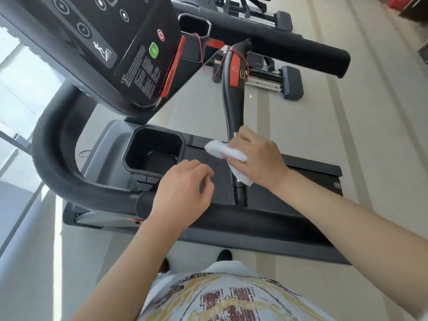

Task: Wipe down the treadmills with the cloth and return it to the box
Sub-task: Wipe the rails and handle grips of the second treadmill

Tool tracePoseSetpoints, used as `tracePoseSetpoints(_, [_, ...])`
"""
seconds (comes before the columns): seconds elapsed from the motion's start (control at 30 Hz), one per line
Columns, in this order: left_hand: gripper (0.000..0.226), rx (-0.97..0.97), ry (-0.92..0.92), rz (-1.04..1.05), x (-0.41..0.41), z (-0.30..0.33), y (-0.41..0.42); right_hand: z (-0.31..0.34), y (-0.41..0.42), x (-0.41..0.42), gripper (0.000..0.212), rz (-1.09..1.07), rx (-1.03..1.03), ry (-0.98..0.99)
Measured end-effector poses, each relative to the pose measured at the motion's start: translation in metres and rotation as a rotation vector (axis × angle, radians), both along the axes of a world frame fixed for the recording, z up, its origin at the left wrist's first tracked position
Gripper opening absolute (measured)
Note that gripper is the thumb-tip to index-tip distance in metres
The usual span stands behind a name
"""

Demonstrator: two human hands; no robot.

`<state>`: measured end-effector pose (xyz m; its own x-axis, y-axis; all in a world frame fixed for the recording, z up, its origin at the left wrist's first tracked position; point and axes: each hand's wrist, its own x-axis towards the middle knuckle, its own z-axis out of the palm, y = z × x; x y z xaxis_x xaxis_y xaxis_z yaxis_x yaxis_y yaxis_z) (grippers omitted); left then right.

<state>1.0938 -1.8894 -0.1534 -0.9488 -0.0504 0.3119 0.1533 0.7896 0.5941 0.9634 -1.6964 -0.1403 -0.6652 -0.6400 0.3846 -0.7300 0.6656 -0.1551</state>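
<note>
A black treadmill fills the view, its console (120, 49) at the upper left and its belt deck (278, 218) across the middle. My right hand (257, 156) grips a white cloth (225, 151) against the lower part of the black handle bar (232, 105) with the red pad. My left hand (183, 193) hovers with loosely curled fingers over the end of the padded left handrail (97, 191), just below the black cup holder (154, 151), and holds nothing. No box is in view.
A padded right handrail (289, 47) crosses the top. A red safety cord (203, 59) hangs from the console. Another machine's grey feet (291, 82) stand on the pale tiled floor beyond. A window (20, 84) lies at the left. My shoe (224, 254) shows below the deck.
</note>
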Motion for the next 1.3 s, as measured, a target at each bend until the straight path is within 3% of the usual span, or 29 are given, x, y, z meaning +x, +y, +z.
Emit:
tracePoseSetpoints(0.17, [0.018, -0.037, -0.004, 0.038, -0.001, 0.001, 0.005, -0.024, 0.049, 0.035, 0.012, 0.304, 0.126, -0.038])
tracePoseSetpoints(0.3, [0.018, -0.086, -0.017, 0.061, -0.005, 0.001, 0.015, -0.024, 0.042, 0.009, 0.019, 0.456, 0.122, 0.141])
tracePoseSetpoints(0.5, [0.027, -0.037, -0.106, 0.153, -0.012, 0.007, 0.041, 0.009, -0.011, -0.082, 0.026, 0.100, -0.237, -0.004])
tracePoseSetpoints(0.7, [0.047, -0.102, -0.190, 0.035, -0.026, 0.011, 0.064, 0.032, -0.054, -0.169, 0.028, -0.037, -0.291, -0.103])
tracePoseSetpoints(0.83, [0.049, -0.117, -0.196, 0.061, -0.025, 0.013, 0.065, 0.030, -0.047, -0.163, 0.030, -0.007, -0.328, -0.091])
tracePoseSetpoints(1.1, [0.034, -0.098, -0.141, 0.058, -0.029, 0.011, 0.067, -0.019, 0.010, -0.060, 0.019, 0.361, -0.343, -0.017])
tracePoseSetpoints(1.2, [0.035, -0.108, -0.138, 0.084, -0.029, 0.010, 0.067, -0.010, 0.003, -0.085, 0.019, 0.367, -0.347, 0.007])
tracePoseSetpoints(1.3, [0.034, -0.105, -0.150, 0.101, -0.028, 0.012, 0.070, 0.010, -0.019, -0.119, 0.025, 0.191, -0.428, -0.064])
